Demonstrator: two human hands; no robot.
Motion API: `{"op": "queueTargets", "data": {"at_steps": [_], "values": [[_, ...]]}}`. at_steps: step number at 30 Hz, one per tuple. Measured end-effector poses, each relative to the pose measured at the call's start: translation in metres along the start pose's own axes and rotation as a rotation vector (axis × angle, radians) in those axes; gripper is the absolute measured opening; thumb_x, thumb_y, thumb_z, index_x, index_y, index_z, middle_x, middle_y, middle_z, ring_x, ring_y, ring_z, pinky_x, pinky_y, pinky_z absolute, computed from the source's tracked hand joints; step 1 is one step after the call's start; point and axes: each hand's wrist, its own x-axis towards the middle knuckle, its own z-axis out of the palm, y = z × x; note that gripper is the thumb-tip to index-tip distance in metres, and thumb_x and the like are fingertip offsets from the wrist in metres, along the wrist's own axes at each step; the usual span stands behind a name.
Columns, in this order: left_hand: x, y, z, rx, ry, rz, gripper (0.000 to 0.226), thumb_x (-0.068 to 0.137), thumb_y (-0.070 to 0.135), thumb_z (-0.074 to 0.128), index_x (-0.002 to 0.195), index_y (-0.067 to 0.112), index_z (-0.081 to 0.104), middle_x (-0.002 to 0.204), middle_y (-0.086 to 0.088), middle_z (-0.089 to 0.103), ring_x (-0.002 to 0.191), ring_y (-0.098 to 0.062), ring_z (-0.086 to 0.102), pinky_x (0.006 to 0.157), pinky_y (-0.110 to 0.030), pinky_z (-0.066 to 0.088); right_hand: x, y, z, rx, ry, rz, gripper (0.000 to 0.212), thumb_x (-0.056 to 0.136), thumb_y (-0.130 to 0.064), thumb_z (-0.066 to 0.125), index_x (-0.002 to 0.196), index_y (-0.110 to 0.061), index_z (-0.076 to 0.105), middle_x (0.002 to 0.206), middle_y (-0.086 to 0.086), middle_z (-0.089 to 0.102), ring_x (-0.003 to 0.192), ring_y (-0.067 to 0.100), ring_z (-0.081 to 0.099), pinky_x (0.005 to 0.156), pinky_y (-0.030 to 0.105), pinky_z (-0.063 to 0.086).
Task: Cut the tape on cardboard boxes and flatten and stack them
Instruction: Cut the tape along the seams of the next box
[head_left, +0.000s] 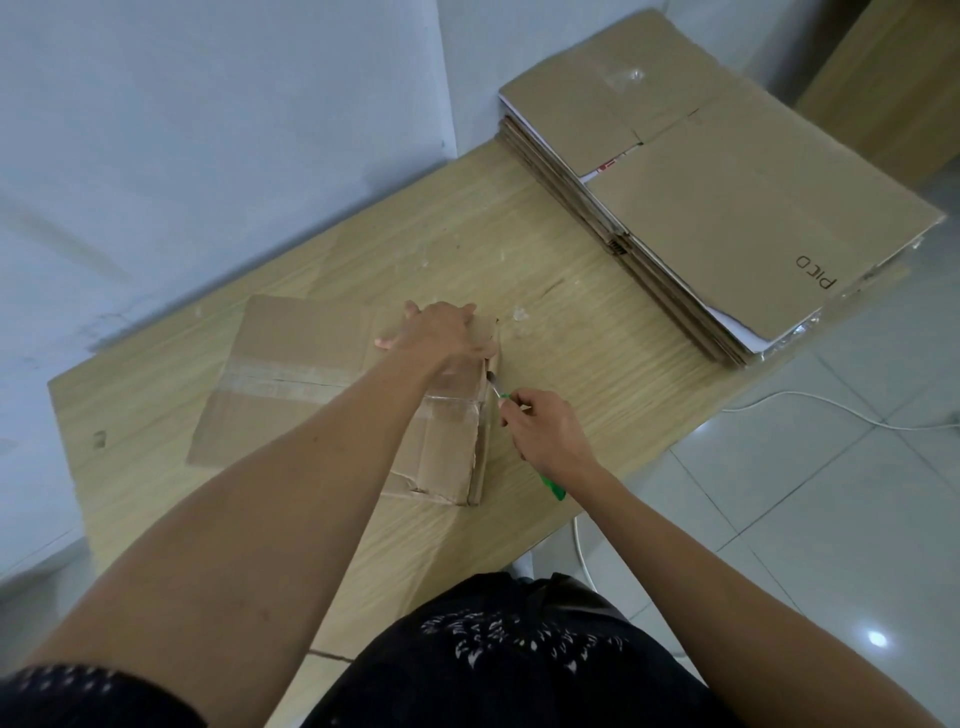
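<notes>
A low brown cardboard box (291, 364) lies in the middle of the wooden table (571, 338), with clear tape running across its top and down its right end. My left hand (441, 332) presses flat on the box's top near the right edge, fingers spread. My right hand (550, 431) grips a green-handled cutter (553, 488), whose blade tip meets the taped right side of the box. A stack of flattened cardboard boxes (727, 208) sits at the table's far right.
A white wall runs along the table's far and left sides. Grey tiled floor (831, 493) lies to the right, with a white cable (810, 402) across it. More cardboard (893, 88) leans at the top right corner.
</notes>
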Motion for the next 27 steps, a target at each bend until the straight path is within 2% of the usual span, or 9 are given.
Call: {"op": "queueTargets", "data": {"at_steps": [6,10,15,17,19,21,23,25,27], "values": [[-0.008,0.004,0.001,-0.009,0.046,-0.008,0.086,0.087,0.072,0.055,0.158,0.036,0.022,0.153,-0.010,0.041,0.141,-0.044,0.034,0.111,-0.070,0.026,-0.002,-0.003,0.002,-0.083,-0.045,-0.012,0.034,0.096,-0.032,0.050,0.078,-0.007,0.063,0.056,0.000,0.051,0.050,0.018,0.044,0.053,0.033,0.037],[-0.038,0.020,-0.005,-0.067,0.041,-0.037,0.085,0.091,0.067,0.055,0.160,0.038,0.014,0.166,0.002,0.018,0.150,-0.045,0.010,0.100,-0.086,0.023,-0.012,0.000,0.001,-0.111,-0.067,-0.005,0.037,0.097,-0.028,0.050,0.084,0.003,0.064,0.056,0.003,0.049,0.050,0.017,0.040,0.052,0.033,0.034],[-0.051,0.027,-0.012,-0.105,0.045,-0.053,0.085,0.093,0.066,0.053,0.161,0.040,0.009,0.170,0.007,0.006,0.154,-0.040,-0.001,0.102,-0.086,0.018,-0.041,0.004,0.012,-0.099,-0.394,0.059,0.026,0.098,-0.018,0.055,0.081,-0.007,0.072,0.052,-0.008,0.056,0.041,0.007,0.040,0.046,0.025,0.038],[-0.051,0.027,-0.011,-0.113,0.049,-0.053,0.087,0.093,0.066,0.054,0.161,0.040,0.007,0.170,0.007,0.004,0.154,-0.039,-0.002,0.103,-0.086,0.018,-0.051,0.007,0.019,-0.049,-0.378,0.070,0.027,0.097,-0.018,0.055,0.078,-0.008,0.070,0.050,-0.010,0.055,0.041,0.006,0.042,0.047,0.024,0.040],[-0.049,0.022,-0.008,-0.100,0.047,-0.035,0.092,0.090,0.072,0.053,0.161,0.040,0.004,0.170,0.006,0.002,0.154,-0.038,-0.002,0.104,-0.086,0.017,-0.054,0.011,0.019,0.008,-0.321,0.057,0.028,0.096,-0.018,0.054,0.072,-0.012,0.066,0.044,-0.011,0.050,0.042,0.008,0.043,0.049,0.026,0.041],[-0.045,0.013,-0.006,-0.056,0.024,-0.004,0.113,0.072,0.096,0.040,0.161,0.037,0.003,0.170,0.001,0.004,0.155,-0.038,0.002,0.108,-0.082,0.016,-0.056,0.015,0.017,0.047,-0.285,0.046,0.030,0.097,-0.016,0.054,0.068,-0.014,0.063,0.043,-0.009,0.050,0.043,0.011,0.046,0.052,0.029,0.042],[-0.042,0.005,-0.007,-0.047,0.023,0.055,0.131,0.059,0.104,0.037,0.162,0.030,0.003,0.169,-0.008,0.008,0.155,-0.037,0.007,0.119,-0.069,0.014,-0.061,0.017,0.017,0.053,-0.253,0.030,0.030,0.098,-0.015,0.051,0.069,-0.015,0.060,0.044,-0.006,0.051,0.045,0.015,0.050,0.056,0.034,0.047],[-0.051,0.000,-0.016,-0.144,0.056,0.144,0.107,0.083,0.065,0.069,0.162,0.024,0.009,0.168,-0.012,0.014,0.155,-0.032,0.012,0.125,-0.047,0.013,-0.064,0.019,0.019,0.132,-0.183,0.045,0.028,0.101,-0.013,0.047,0.075,-0.011,0.057,0.046,-0.003,0.051,0.049,0.020,0.055,0.062,0.042,0.054],[-0.064,-0.013,-0.027,-0.247,0.179,0.209,0.094,0.085,0.022,0.078,0.161,0.022,0.021,0.165,-0.012,0.024,0.152,-0.028,0.024,0.119,-0.030,0.020,-0.063,0.020,0.020,0.332,-0.067,0.110,0.025,0.106,-0.014,0.041,0.086,-0.008,0.054,0.054,0.003,0.054,0.056,0.030,0.061,0.068,0.052,0.060]]}}
